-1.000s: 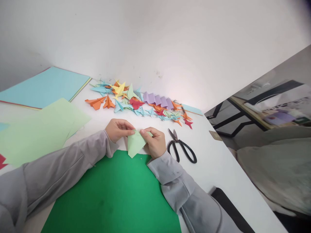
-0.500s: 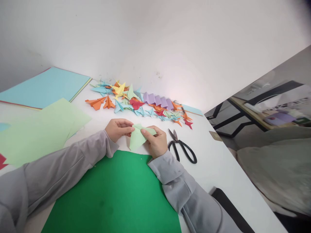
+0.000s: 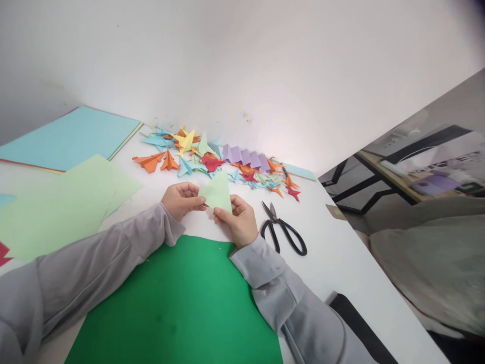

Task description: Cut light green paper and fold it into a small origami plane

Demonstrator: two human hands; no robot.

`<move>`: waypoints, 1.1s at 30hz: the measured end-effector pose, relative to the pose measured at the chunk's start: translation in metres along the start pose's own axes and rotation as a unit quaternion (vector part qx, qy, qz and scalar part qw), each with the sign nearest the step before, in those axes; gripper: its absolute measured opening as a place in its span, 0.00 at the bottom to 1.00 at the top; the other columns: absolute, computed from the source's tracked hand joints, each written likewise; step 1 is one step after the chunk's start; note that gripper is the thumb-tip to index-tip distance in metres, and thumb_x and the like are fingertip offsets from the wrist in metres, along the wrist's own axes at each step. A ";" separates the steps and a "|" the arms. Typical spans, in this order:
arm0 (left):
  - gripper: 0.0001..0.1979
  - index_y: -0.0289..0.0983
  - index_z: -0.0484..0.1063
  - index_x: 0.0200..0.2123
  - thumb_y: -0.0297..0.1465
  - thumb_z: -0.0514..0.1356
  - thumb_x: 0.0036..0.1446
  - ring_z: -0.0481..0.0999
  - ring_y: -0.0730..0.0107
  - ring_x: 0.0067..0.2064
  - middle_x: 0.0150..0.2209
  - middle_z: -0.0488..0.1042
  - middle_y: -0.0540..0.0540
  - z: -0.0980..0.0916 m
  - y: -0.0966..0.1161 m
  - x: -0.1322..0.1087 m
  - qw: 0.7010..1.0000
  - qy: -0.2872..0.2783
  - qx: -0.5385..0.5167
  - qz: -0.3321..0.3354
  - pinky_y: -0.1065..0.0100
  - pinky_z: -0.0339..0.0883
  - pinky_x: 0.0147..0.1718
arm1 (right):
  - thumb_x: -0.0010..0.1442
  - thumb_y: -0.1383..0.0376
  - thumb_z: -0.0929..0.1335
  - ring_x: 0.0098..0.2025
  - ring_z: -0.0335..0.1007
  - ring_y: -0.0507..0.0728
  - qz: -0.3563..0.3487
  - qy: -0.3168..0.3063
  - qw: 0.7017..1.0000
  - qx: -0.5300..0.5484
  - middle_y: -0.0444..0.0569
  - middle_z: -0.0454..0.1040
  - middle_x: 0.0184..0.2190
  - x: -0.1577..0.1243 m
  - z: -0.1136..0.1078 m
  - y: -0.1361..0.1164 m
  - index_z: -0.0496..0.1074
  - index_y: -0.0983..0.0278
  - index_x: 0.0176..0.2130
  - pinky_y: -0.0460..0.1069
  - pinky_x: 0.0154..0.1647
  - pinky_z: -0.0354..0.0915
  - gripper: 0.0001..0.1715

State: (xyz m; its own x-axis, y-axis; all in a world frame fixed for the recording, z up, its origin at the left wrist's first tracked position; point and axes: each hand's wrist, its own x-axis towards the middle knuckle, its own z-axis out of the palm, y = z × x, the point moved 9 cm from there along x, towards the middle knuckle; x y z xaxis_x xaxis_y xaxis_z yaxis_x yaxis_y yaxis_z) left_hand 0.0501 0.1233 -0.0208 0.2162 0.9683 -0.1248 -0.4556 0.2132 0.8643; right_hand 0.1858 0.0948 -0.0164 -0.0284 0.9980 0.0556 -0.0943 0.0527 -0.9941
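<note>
A small piece of light green folded paper (image 3: 219, 191) is held up between both hands, its pointed end towards the wall. My left hand (image 3: 183, 200) pinches its lower left corner between thumb and fingers. On the lower right side, my right hand (image 3: 239, 218) grips the same paper, thumb in front and fingers behind. Just beyond the paper lies a row of folded paper figures in several colours, among them a red one (image 3: 212, 163) and a purple pleated strip (image 3: 246, 156). Below the hands is a large green sheet (image 3: 178, 298).
Black-handled scissors (image 3: 282, 230) lie right of my right hand. Light green sheets (image 3: 56, 207) and a stack topped by a blue sheet (image 3: 76, 136) are on the left. A black object (image 3: 359, 328) rests near my right forearm. A wall (image 3: 227, 65) rises behind the table.
The light green paper has been turned over, so its point, which hung downward, now faces up and away. My right thumb has shifted lower on it; both hands still hold it.
</note>
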 end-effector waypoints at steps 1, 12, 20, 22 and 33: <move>0.22 0.31 0.68 0.23 0.28 0.75 0.22 0.76 0.69 0.21 0.18 0.74 0.48 0.001 -0.001 0.000 1.000 -0.009 0.018 -0.002 0.71 0.72 0.22 | 0.40 0.59 0.75 0.18 0.64 0.50 -0.001 0.017 1.000 0.003 0.39 0.71 0.17 0.000 -0.004 0.001 0.68 0.63 0.30 0.46 0.21 0.62 0.18; 0.17 0.31 0.77 0.24 0.35 0.73 0.28 0.77 0.69 0.23 0.20 0.77 0.44 0.012 -0.007 -0.003 0.992 -0.069 0.104 -0.032 0.72 0.72 0.22 | 0.39 0.59 0.75 0.17 0.61 0.49 -0.028 0.121 0.990 -0.068 0.38 0.69 0.19 -0.003 -0.021 -0.007 0.68 0.63 0.28 0.45 0.18 0.58 0.18; 0.22 0.30 0.77 0.25 0.39 0.74 0.25 0.78 0.67 0.24 0.20 0.77 0.42 0.011 -0.012 -0.002 0.988 -0.078 0.117 -0.062 0.71 0.74 0.25 | 0.43 0.58 0.73 0.22 0.59 0.49 -0.064 0.093 0.983 -0.142 0.39 0.68 0.21 -0.003 -0.018 -0.011 0.69 0.63 0.28 0.45 0.23 0.58 0.14; 0.24 0.30 0.77 0.24 0.41 0.74 0.24 0.78 0.68 0.24 0.20 0.77 0.42 0.011 -0.014 -0.001 0.987 -0.083 0.120 -0.072 0.72 0.74 0.25 | 0.43 0.57 0.73 0.22 0.59 0.49 -0.069 0.089 0.982 -0.149 0.39 0.67 0.21 -0.003 -0.017 -0.011 0.69 0.63 0.27 0.45 0.23 0.57 0.15; 0.14 0.29 0.76 0.22 0.31 0.73 0.32 0.79 0.65 0.25 0.22 0.78 0.43 0.011 -0.019 -0.004 0.978 -0.087 0.137 -0.132 0.70 0.75 0.24 | 0.39 0.58 0.74 0.23 0.61 0.50 -0.089 0.078 0.984 -0.131 0.40 0.70 0.20 -0.002 -0.011 -0.018 0.69 0.64 0.26 0.45 0.24 0.59 0.16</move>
State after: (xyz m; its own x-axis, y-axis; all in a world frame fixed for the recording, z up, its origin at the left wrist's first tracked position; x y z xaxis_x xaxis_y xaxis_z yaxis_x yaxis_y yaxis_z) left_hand 0.0678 0.1134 -0.0312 0.4506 0.8418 -0.2973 -0.1204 0.3873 0.9141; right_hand 0.1984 0.0921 -0.0001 0.1199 0.9643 0.2362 0.1774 0.2133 -0.9608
